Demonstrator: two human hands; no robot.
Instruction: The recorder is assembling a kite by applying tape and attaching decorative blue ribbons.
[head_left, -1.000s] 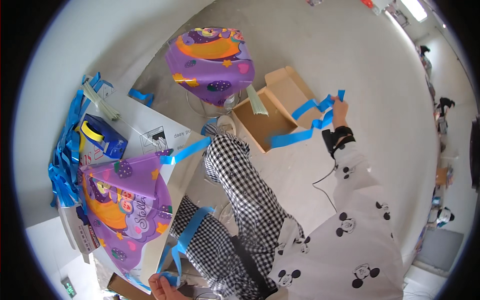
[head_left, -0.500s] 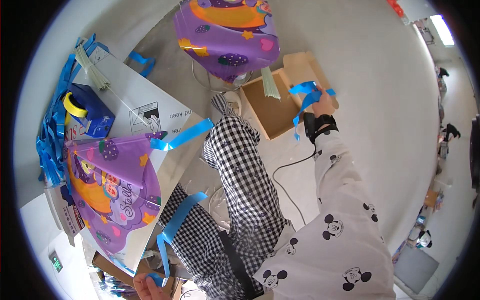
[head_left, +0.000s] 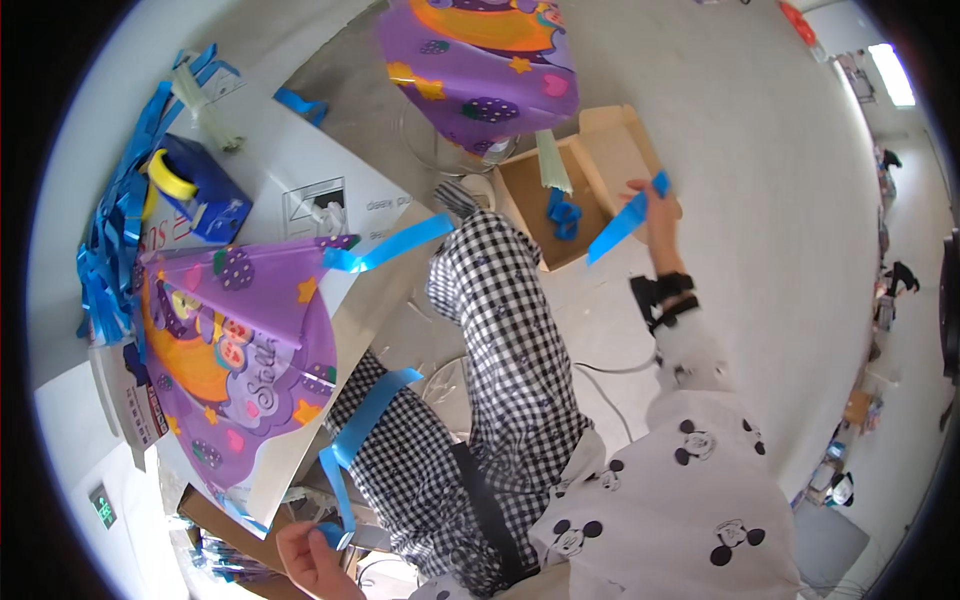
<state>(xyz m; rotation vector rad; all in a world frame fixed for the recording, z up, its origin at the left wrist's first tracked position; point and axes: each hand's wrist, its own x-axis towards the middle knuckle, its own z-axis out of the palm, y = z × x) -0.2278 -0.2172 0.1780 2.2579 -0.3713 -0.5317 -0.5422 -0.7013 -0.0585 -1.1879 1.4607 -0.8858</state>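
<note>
Low at the left, my left hand [head_left: 315, 560] is closed in a pinch on a blue ribbon [head_left: 365, 415], which runs up across my checked trouser leg. My right hand [head_left: 660, 220] is raised beside the open cardboard box [head_left: 590, 265], its fingers pinching a short blue ribbon strip [head_left: 622, 226]. A crumpled blue ribbon piece [head_left: 564, 215] lies inside that box. On the white board at left, a purple printed kite-shaped sheet [head_left: 235, 350] is spread out, with another blue ribbon [head_left: 395, 245] reaching from its upper corner.
A second purple printed sheet [head_left: 490, 70] covers something at the top, with pale thin sticks [head_left: 552, 165] below it. Another bundle of sticks [head_left: 205, 110], a blue box with a yellow-edged part [head_left: 200, 190] and many hanging blue ribbons [head_left: 110, 240] are at left. A cable [head_left: 610, 385] lies on the floor.
A crumpled blue ribbon piece now lies in the cardboard box. My right hand has turned and holds one strip instead of a tangle. My left hand still grips its ribbon; the view has shifted slightly.
</note>
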